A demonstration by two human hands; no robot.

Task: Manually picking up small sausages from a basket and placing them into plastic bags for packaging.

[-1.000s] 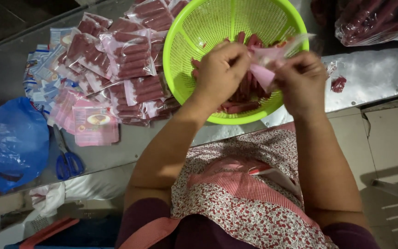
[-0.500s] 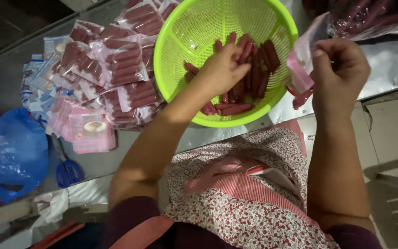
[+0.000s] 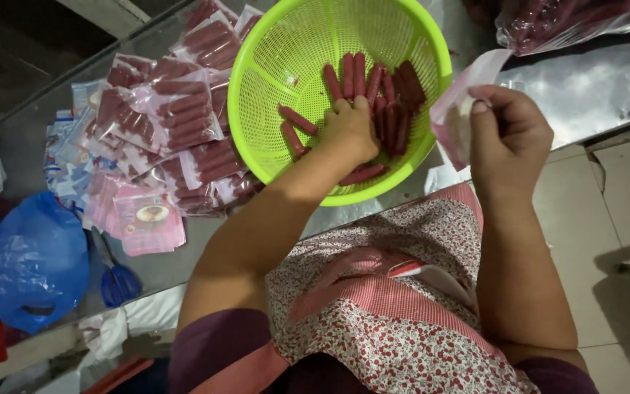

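While reaching into the basket, best to take the sausages a few at a time, lined up the same way, so as to slide lengthwise into a narrow mouth without snagging. Also wise to grip lightly, soft casings likely denting under a hard squeeze.

Closest in, against the flowered apron (image 3: 402,321): both forearms stretched forward over the edge of the metal surface (image 3: 592,80).

Just beyond, on the right: right hand (image 3: 510,138) closed in a pinch on a small pink pouch (image 3: 468,102), thumb and fingers clamped on its upper edge, pouch hanging tilted, raised just outside the basket rim. Probably helpful to spread that mouth wide and bring it close to the rim, shortening the carry.

At the same depth, on the left: left hand (image 3: 351,130) inside the green plastic basket (image 3: 271,58), palm down, fingers curled onto the red sausages (image 3: 391,91). Impossible to tell whether closed around any or merely resting on them. Main bunch lying touching the fingertips and just past them, toward the far right wall; a few strays just beside the knuckles on the left, one more under the wrist near the front wall.

Further left on the surface: a heap of sealed sausage packs (image 3: 176,109), flat printed pouches (image 3: 147,222), blue-handled scissors (image 3: 114,273), a blue plastic bag (image 3: 30,263).

Farthest, top right: a clear bag of more sausages (image 3: 570,18), well apart from both hands.
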